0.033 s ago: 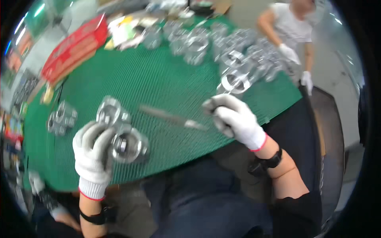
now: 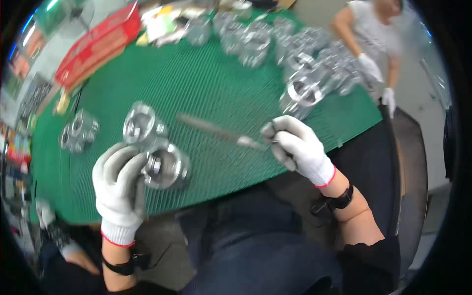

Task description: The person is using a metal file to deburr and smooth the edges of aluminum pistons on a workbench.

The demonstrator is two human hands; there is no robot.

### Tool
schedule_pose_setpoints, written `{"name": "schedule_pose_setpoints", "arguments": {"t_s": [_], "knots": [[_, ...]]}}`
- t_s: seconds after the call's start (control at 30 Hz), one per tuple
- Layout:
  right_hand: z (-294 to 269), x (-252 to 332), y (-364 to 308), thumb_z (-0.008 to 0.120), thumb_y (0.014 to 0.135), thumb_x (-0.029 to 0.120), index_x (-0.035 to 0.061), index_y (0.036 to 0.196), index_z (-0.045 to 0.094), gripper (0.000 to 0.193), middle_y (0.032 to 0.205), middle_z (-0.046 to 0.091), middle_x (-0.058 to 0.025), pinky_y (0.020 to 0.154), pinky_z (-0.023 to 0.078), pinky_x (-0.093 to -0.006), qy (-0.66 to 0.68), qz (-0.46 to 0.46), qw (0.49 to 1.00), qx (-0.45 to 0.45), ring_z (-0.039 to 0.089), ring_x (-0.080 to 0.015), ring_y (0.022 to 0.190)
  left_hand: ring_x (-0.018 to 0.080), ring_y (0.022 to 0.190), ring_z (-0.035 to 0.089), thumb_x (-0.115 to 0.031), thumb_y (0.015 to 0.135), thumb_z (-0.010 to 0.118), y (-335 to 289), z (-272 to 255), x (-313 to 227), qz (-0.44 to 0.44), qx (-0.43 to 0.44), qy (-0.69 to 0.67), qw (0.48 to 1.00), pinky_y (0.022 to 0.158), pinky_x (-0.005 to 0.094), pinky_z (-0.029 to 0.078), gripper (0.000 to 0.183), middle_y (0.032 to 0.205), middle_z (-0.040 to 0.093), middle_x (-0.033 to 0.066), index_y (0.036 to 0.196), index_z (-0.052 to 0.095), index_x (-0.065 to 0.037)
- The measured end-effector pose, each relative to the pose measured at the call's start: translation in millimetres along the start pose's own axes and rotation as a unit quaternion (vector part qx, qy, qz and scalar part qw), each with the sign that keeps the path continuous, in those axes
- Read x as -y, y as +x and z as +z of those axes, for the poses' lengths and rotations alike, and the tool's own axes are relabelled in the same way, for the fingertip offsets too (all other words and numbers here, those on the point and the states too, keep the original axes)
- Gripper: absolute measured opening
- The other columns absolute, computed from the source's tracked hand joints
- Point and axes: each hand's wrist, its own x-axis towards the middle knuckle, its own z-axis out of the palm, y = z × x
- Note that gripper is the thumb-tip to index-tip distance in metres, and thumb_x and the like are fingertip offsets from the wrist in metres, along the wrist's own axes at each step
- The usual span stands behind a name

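In the head view, the person's gloved left hand has its fingers bent and drawn together, the tips at the left rim of a shiny metal casting. Whether they grip it or only steady it cannot be told. The casting is on the green ribbed mat, just right of those fingertips, its round bore showing. Just beyond the same fingertips is a second casting, and farther off to their left a small pair of castings.

The gloved right hand curls its thumb and fingers close together. A slim grey tool, blurred and perhaps a file, slants away left of those fingertips; whether they pinch its thin near end is unclear.

Beyond the right fingers is a crowded cluster of similar castings, its closest member just past the knuckles. A co-worker in a white shirt stands beyond that cluster.

The work seems under way: one casting is at the left fingers, and the others sit in separate groups. Which are finished and which remain does not show, since blur hides their surfaces.
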Motion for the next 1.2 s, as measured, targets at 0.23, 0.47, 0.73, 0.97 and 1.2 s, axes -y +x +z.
{"name": "schedule_pose_setpoints", "arguments": {"t_s": [0.23, 0.47, 0.73, 0.97, 1.2], "knots": [[35.4, -48.5, -2.6, 0.050, 0.095, 0.010, -0.0075, 0.116, 0.057, 0.028, 0.088, 0.062, -0.0140, 0.037, 0.041, -0.0229, 0.241, 0.054, 0.968, 0.041, 0.053, -0.0131, 0.047, 0.0345, 0.118, 0.058, -0.014, 0.073, 0.081, -62.2, 49.7, -22.5, -0.128, 0.094, -0.025, 0.987, 0.109, 0.0545, 0.042, 0.036, 0.113, 0.064, 0.0104, 0.106, 0.068, -0.007], [48.3, -39.6, 23.7, 0.058, 0.090, -0.004, 0.0070, 0.135, 0.066, 0.046, 0.092, 0.071, -0.0108, 0.059, 0.055, -0.0310, -0.356, -0.324, 0.867, 0.131, 0.065, -0.0168, 0.062, 0.0320, 0.105, 0.064, -0.004, 0.078, 0.074, -64.5, 45.8, -17.5, -0.189, 0.036, -0.205, 0.960, 0.113, 0.0563, 0.042, 0.018, 0.098, 0.064, 0.0146, 0.093, 0.066, -0.002], [63.4, -51.2, 55.5, 0.066, 0.081, 0.002, 0.0202, 0.119, 0.073, 0.043, 0.080, 0.068, -0.0038, 0.053, 0.053, -0.0359, -0.544, -0.454, 0.704, 0.047, 0.066, -0.0236, 0.062, 0.0268, 0.079, 0.059, -0.004, 0.082, 0.067, -49.0, 78.4, -7.8, -0.237, -0.016, -0.195, 0.952, 0.072, 0.0381, 0.049, 0.007, 0.087, 0.060, 0.0134, 0.088, 0.066, -0.001], [72.9, -44.1, 31.7, 0.070, 0.084, 0.006, 0.0149, 0.117, 0.074, 0.034, 0.081, 0.069, -0.0042, 0.064, 0.057, -0.0346, -0.491, -0.242, 0.825, 0.139, 0.069, -0.0245, 0.071, 0.0266, 0.080, 0.059, -0.016, 0.066, 0.084, -57.8, 56.2, -62.6, -0.139, 0.047, -0.086, 0.985, 0.075, 0.0411, 0.050, 0.034, 0.085, 0.056, 0.0060, 0.096, 0.072, -0.006], [48.2, -35.0, 31.5, 0.057, 0.094, 0.009, 0.0031, 0.126, 0.070, 0.035, 0.082, 0.068, -0.0032, 0.046, 0.040, -0.0168, -0.116, 0.174, 0.964, 0.166, 0.051, -0.0012, 0.054, 0.0256, 0.091, 0.060, -0.037, 0.068, 0.088, -73.6, 43.8, -50.4, -0.124, -0.003, -0.113, 0.986, 0.082, 0.0450, 0.052, 0.039, 0.094, 0.057, 0.0014, 0.091, 0.065, -0.015]]}}
